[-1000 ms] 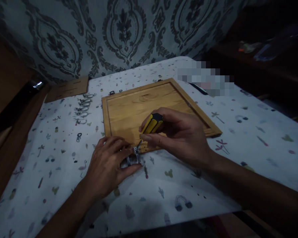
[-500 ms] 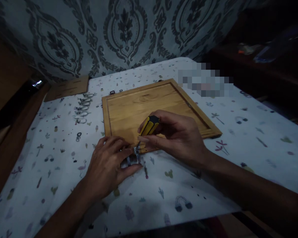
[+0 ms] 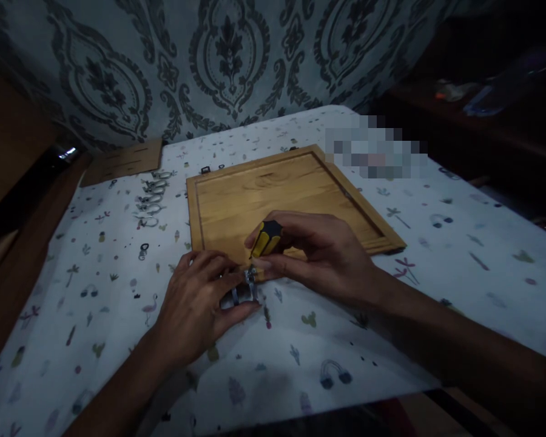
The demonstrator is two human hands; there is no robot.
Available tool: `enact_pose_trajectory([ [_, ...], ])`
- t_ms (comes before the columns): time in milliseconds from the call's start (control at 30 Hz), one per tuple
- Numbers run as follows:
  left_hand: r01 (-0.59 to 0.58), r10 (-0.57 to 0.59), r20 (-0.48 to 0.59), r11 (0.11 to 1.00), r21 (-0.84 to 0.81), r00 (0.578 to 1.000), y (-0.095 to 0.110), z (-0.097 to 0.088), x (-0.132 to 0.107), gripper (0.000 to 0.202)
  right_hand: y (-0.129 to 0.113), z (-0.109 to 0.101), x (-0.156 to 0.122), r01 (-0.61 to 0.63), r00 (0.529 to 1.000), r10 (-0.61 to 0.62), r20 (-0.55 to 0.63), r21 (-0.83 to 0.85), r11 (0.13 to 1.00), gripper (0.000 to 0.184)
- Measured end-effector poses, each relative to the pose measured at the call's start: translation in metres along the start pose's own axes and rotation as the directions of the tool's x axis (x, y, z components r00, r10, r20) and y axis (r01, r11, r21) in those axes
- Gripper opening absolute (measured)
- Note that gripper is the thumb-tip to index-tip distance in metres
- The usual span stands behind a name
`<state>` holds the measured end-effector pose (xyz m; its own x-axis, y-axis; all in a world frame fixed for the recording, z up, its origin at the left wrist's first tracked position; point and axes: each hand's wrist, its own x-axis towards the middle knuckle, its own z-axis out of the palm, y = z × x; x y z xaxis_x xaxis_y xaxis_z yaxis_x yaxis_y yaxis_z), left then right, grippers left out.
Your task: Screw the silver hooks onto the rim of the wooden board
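My right hand (image 3: 318, 255) is closed round a short screwdriver with a yellow and black handle (image 3: 264, 238). Its tip points down at a small metal hinge (image 3: 246, 290) at the near edge of a wooden panel (image 3: 273, 194). My left hand (image 3: 198, 306) pinches and steadies that hinge against the panel's edge, with fingers curled over it. The panel lies flat on a white cloth printed with small figures (image 3: 95, 303).
A row of several metal rings and clips (image 3: 151, 200) lies left of the panel. Two small dark brackets (image 3: 212, 169) sit at the panel's far edge. A brown board (image 3: 125, 161) lies at the back left, under a patterned wall. Dark furniture stands at the right.
The screwdriver handle has tipped more upright and shifted a little to the left over the hinge. My left hand has kept its place.
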<state>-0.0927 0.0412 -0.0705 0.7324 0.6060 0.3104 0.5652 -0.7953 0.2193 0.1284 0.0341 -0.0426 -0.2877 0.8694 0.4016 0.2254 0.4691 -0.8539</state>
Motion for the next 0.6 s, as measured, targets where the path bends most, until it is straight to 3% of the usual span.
enact_pose_trajectory([
  [233, -0.004, 0.004, -0.001, 1.0, -0.014, 1.0, 0.0002, 0.0004, 0.001, 0.029, -0.0001, 0.0054, -0.0026, -0.111, 0.994, 0.111, -0.002, 0.104, 0.988, 0.034],
  [467, -0.008, 0.008, -0.008, 1.0, -0.016, 1.0, -0.0001, 0.0001, 0.001, 0.027, 0.0003, 0.0023, 0.002, 0.026, 0.997, -0.037, 0.065, 0.16, 0.987, 0.025],
  [600, 0.008, -0.008, 0.012, 1.0, -0.011, 1.0, 0.0001, -0.0002, 0.0003, 0.026, 0.0013, 0.005, -0.0006, 0.036, 0.999, -0.036, 0.003, 0.055, 0.998, 0.025],
])
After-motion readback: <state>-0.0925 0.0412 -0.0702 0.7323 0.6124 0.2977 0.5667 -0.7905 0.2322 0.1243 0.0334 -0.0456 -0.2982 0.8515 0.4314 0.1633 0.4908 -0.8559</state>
